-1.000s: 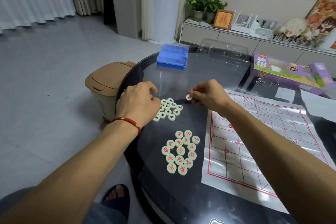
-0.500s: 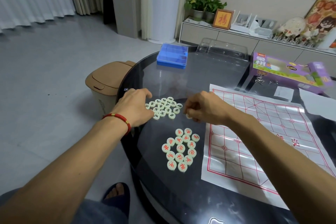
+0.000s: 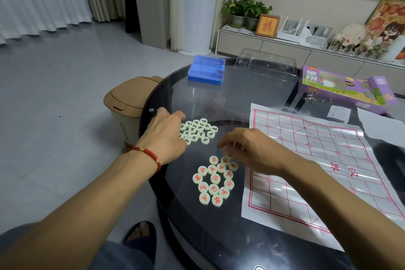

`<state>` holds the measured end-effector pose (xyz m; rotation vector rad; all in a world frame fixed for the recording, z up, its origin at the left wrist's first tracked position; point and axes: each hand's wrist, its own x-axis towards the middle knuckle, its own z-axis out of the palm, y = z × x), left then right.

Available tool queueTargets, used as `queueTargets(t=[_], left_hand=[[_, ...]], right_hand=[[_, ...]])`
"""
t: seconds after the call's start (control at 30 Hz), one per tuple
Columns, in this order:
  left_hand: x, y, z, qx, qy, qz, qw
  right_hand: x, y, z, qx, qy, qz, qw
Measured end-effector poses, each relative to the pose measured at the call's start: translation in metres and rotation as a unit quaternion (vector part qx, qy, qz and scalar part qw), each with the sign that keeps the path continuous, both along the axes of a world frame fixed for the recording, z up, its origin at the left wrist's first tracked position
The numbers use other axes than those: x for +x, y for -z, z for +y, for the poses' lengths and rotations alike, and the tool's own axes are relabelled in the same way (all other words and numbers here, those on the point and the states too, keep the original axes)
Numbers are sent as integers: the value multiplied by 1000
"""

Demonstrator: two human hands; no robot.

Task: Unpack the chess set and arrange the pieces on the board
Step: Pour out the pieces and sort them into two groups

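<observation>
Sorting stage, before any piece reaches the board. Your left hand [image 3: 163, 138] rests, fingers relaxed, against the black-marked pieces [image 3: 198, 130] on the glass table [image 3: 197, 98]. Your right hand [image 3: 247, 149] hovers with curled fingertips at the far edge of the red-marked pieces [image 3: 215, 178]; whether it pinches a piece cannot be told. The board sheet [image 3: 317, 160] lies bare to your right. Next, judged: carry pieces onto its line intersections, one per point.

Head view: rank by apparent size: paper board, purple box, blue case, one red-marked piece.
1. paper board, largest by far
2. purple box
3. blue case, though it and the box sit farther away
4. red-marked piece, smallest
</observation>
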<state>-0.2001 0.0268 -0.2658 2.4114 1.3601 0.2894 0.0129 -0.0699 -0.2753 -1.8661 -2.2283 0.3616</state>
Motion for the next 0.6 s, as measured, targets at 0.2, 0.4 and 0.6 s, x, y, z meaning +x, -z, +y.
queueTargets(t=[0.2, 0.4, 0.6], left_hand=[[-15, -7, -50, -22, 142, 37, 989], [-19, 1, -63, -76, 200, 106, 971], [-12, 2, -56, -66, 206, 98, 971]], right_hand=[[-14, 0, -18, -24, -1, -19, 1000], [-16, -2, -23, -58, -3, -29, 998], [-15, -2, -28, -52, 14, -26, 998]])
